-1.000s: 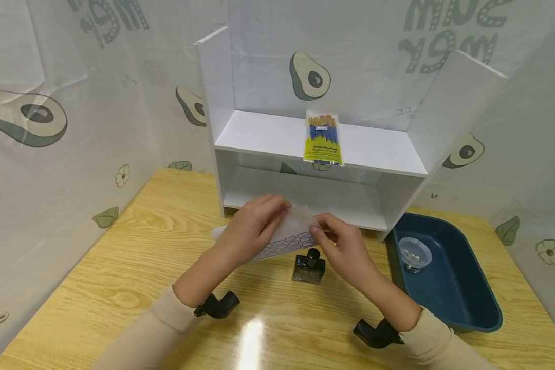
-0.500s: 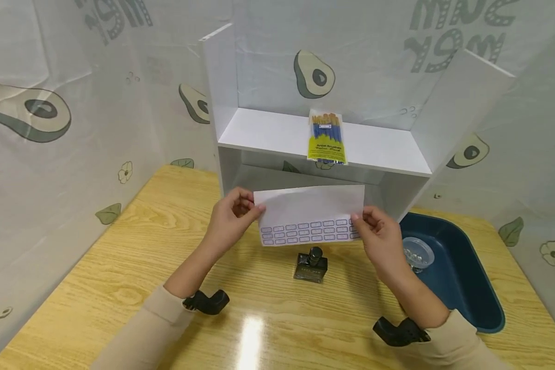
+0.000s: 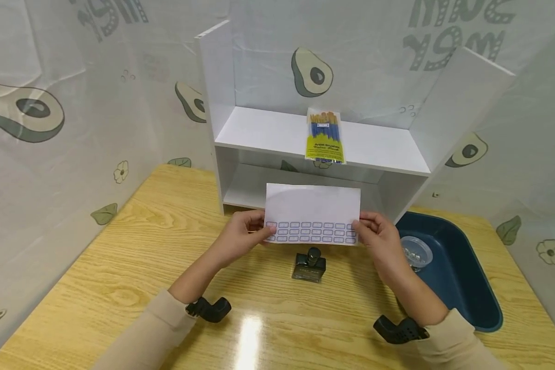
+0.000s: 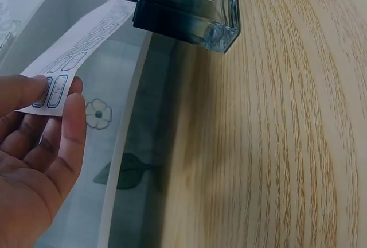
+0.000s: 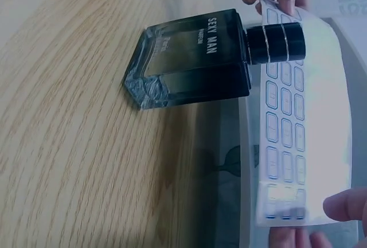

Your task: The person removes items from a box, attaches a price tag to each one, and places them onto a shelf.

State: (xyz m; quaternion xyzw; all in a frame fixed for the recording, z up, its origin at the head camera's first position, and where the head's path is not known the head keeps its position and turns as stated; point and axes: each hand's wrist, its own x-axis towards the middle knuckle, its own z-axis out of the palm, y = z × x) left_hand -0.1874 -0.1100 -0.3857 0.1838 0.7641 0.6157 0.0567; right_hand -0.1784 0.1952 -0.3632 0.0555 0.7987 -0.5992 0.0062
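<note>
A white sticker sheet (image 3: 312, 205) with rows of blue-outlined labels along its lower part is stretched between both hands. My left hand (image 3: 242, 234) pinches its left end, thumb in front and fingers behind; the left wrist view shows this hand (image 4: 43, 139) from the palm side. At the other end, my right hand (image 3: 379, 241) pinches the sheet the same way. Just below the sheet, a dark glass perfume bottle (image 3: 309, 267) with a round black cap stands upright on the table. Neither hand touches the bottle. "SEXY MAN" is readable on the perfume bottle (image 5: 189, 58) in the right wrist view.
Behind the sheet stands a white shelf unit (image 3: 268, 128). A pack of artist brushes (image 3: 325, 139), bearing a small label, lies on its upper board. At right, a dark blue tray (image 3: 462, 277) holds a round clear tub (image 3: 416, 252) on the wooden table (image 3: 120, 257).
The sheet, first folded or tilted with the hands close together, has been spread flat as the hands moved apart. Since half a second ago, the left hand has shifted slightly right and lower.
</note>
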